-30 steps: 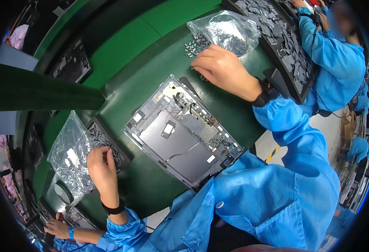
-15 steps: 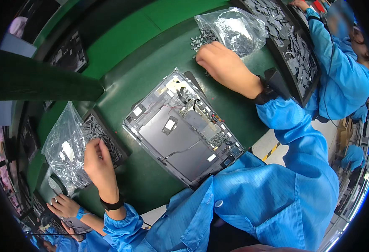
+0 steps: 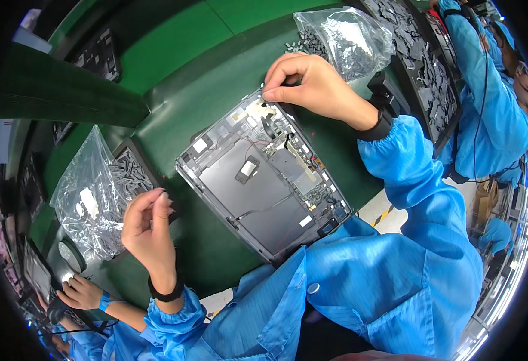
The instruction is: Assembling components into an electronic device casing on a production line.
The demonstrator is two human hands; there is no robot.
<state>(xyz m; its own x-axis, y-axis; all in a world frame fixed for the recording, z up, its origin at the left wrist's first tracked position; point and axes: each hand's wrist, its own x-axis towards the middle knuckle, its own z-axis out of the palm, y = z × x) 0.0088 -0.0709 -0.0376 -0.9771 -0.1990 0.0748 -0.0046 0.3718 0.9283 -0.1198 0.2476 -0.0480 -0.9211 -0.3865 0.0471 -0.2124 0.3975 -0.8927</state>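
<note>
An opened laptop chassis [image 3: 246, 192] lies on the green bench in front of me, its bare inside facing up with a circuit board [image 3: 297, 168] and thin wires. My right hand [image 3: 315, 84] is over its far corner, thumb and forefinger pinched together close to the rim. What that pinch holds is too small to see. To the left of the chassis, above the bench, my left hand [image 3: 150, 228] has thumb and forefinger pressed together. A tiny dark bit may be at those fingertips, but I cannot name it. Nearest to this hand is a tray of small grey strips [image 3: 133, 171].
A clear plastic bag [image 3: 83, 198] rests against the strip tray. Beyond my right hand lie another clear bag [image 3: 351, 42] and small black pieces [image 3: 306, 43]. A large tray of dark flat pieces [image 3: 435, 99] stands at right. Co-workers in blue [image 3: 492, 108] are on both sides.
My right hand has come from the small black pieces toward me, to the chassis's far corner. My left hand has drawn slightly away from the strip tray, still pinched.
</note>
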